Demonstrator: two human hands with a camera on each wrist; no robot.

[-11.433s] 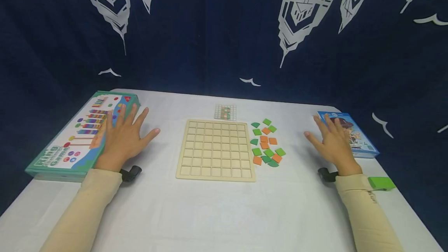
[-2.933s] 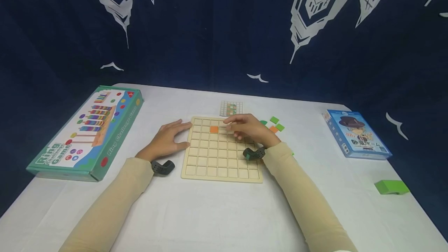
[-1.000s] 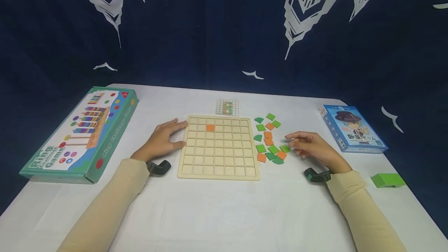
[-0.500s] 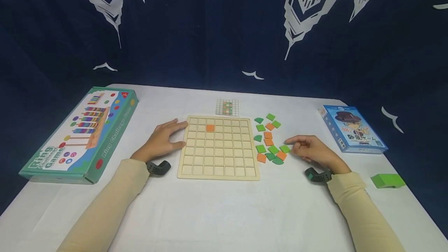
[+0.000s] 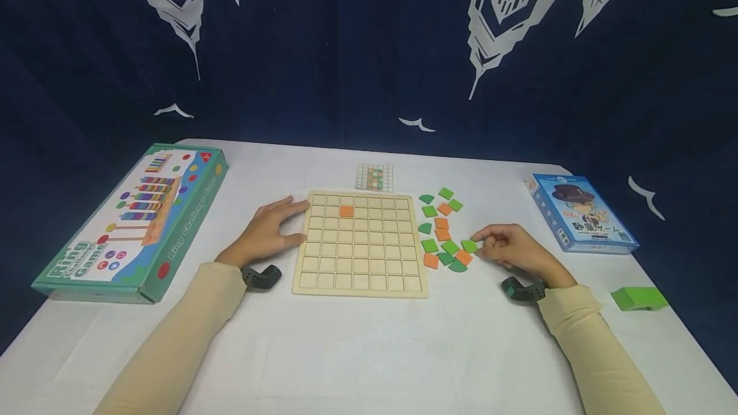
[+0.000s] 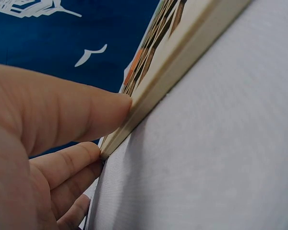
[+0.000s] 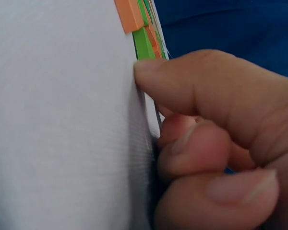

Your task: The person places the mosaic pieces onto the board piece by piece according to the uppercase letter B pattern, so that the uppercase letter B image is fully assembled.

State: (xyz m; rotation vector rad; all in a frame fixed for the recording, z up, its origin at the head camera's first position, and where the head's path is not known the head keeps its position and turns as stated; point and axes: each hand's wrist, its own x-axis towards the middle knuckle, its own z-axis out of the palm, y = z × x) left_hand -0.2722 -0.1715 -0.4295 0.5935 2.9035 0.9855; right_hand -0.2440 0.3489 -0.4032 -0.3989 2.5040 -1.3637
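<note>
The right hand (image 5: 515, 251), fingers curled, sets its thumb against a green tile (image 5: 467, 246) lying right of the board (image 5: 360, 266); whether it grips the tile cannot be told. The left hand (image 5: 264, 232), relaxed and spread, touches the board's left edge. The step appears to be pick-up, calling next for a secure edge pinch.

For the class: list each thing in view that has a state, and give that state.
Board, flat, one cell filled
Orange tile, seated in board
Loose tiles, scattered, unplaced
Card, face up
Ring box, closed
Blue box, closed
Green block, untouched
Left hand, relaxed, touching board
Right hand, curled, touching rightmost green tile
</note>
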